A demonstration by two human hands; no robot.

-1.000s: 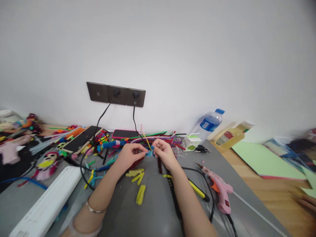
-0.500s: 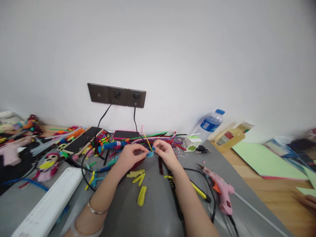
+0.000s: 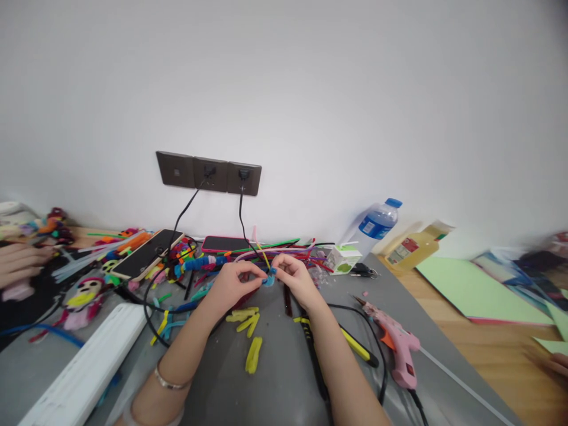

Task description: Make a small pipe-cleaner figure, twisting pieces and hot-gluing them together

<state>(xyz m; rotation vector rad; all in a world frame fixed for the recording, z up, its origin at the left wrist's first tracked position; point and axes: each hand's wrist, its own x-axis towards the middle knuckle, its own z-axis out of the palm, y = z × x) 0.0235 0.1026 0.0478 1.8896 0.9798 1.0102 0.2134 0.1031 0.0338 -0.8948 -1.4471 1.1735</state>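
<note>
Over the middle of the grey table, my left hand (image 3: 238, 282) and my right hand (image 3: 296, 279) meet with pinched fingertips. Between them is a small light-blue pipe cleaner piece (image 3: 268, 281), partly covered by my fingers. A thin yellow pipe cleaner strand (image 3: 262, 253) rises behind the fingertips; whether it is joined to the blue piece I cannot tell. Folded yellow pipe cleaner pieces (image 3: 253, 355) lie on the table below my hands. A dark brown strip (image 3: 288, 300) is close to my right wrist.
A pink glue gun (image 3: 399, 349) and a yellow-handled tool (image 3: 359, 346) lie right of my right arm. The white power strip (image 3: 89, 373) is at left, with black cables nearby. Loose pipe cleaners, phones (image 3: 148, 254) and a water bottle (image 3: 377, 228) line the wall. Another person's hand (image 3: 22, 263) reaches in at far left.
Another person's hand has come in at the far left, over the pale pink piece. My own hands keep their pinch with only slight finger movement.
</note>
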